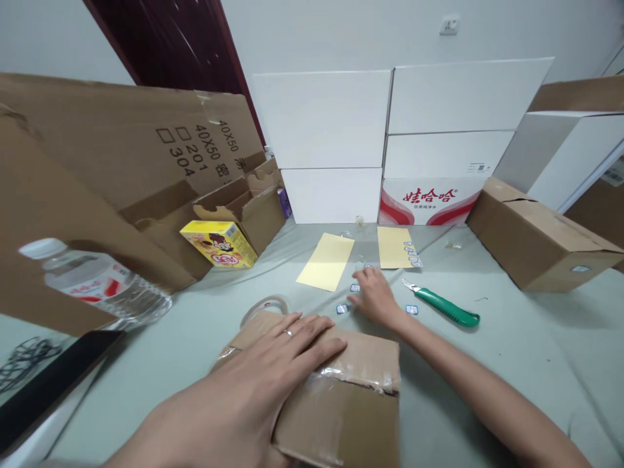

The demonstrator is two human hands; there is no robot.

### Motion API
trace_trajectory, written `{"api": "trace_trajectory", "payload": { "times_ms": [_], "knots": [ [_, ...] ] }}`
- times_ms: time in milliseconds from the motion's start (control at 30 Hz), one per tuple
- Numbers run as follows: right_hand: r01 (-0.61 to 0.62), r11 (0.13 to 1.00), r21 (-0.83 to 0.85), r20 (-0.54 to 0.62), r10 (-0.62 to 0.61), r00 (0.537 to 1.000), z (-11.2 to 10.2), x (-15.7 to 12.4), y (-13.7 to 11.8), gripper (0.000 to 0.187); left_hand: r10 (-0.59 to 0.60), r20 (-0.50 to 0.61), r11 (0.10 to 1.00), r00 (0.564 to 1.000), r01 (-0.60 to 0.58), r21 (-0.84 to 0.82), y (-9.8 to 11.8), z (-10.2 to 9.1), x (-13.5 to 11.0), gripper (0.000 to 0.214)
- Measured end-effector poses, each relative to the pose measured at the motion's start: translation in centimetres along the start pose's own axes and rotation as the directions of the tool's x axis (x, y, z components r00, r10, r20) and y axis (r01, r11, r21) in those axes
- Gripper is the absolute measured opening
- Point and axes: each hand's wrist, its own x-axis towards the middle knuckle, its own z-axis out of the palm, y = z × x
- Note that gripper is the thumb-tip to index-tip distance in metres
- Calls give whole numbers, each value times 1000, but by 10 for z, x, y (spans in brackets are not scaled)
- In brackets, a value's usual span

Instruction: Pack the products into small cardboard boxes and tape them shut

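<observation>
My left hand (287,357), with a ring on one finger, grips a taped brown cardboard box (341,416) in front of me. Its fingers lie over the top, and the thumb side is against the near face. Beyond the box, my right hand (375,296) reaches low over the table with finger and thumb apart. Small blue-and-white labels lie around it: one label (355,288) by the fingertips, another label (342,309) nearer me, and a third label (412,310) to the right. A green utility knife (446,307) lies right of this hand, blade tip showing.
Two yellow sheets (326,262) lie farther back, the right one bearing several labels. A tape roll (266,305) sits behind the box. At left are a water bottle (104,286) and a yellow carton (219,244). A closed box (546,240) stands right; white boxes (331,123) line the back.
</observation>
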Motion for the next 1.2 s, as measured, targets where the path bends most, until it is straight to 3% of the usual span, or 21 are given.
{"api": "trace_trajectory", "payload": {
  "times_ms": [167,367,467,533,633,767,867,933,1000,1067,1133,1200],
  "knots": [
    [35,999,4,36,-35,999,-15,-9,37,29,11,-9,1000,1000,-11,-10,-3,-1,1,94],
    [75,991,113,15,-77,997,2,-31,24,31,1,-27,999,1000,-2,-45,-18,-13,4,104],
    [84,970,230,-45,-76,996,-3,-29,19,28,-17,-55,996,998,12,-88,-30,-19,4,108],
    [103,943,316,-94,-77,993,-21,-26,21,25,-27,-56,991,998,20,-130,-38,-22,4,110],
    [165,881,444,-155,-106,982,-67,-32,23,28,-27,-28,980,999,21,-198,-48,-25,4,112],
    [312,773,552,-157,-271,950,-133,-66,0,23,21,-30,972,999,-28,-233,-57,-25,4,112],
    [441,759,479,-155,-422,894,-150,-91,-28,5,31,-45,972,999,-41,-230,-59,-23,5,112],
    [479,790,383,-208,-431,878,-146,-100,-39,10,19,-49,971,999,-30,-236,-58,-23,5,111],
    [430,833,349,-260,-354,898,-134,-101,-41,24,19,-60,972,998,-33,-234,-59,-21,3,110],
    [309,841,443,-226,-229,947,-122,-99,-36,58,39,-78,975,996,-55,-214,-60,-18,1,111],
    [123,767,629,-52,-117,992,-112,-96,-31,97,68,-99,979,993,-86,-186,-61,-15,-1,113],
    [-81,616,784,172,-90,981,-103,-95,-28,118,96,-119,979,988,-116,-168,-60,-12,-3,114]
  ]
}}
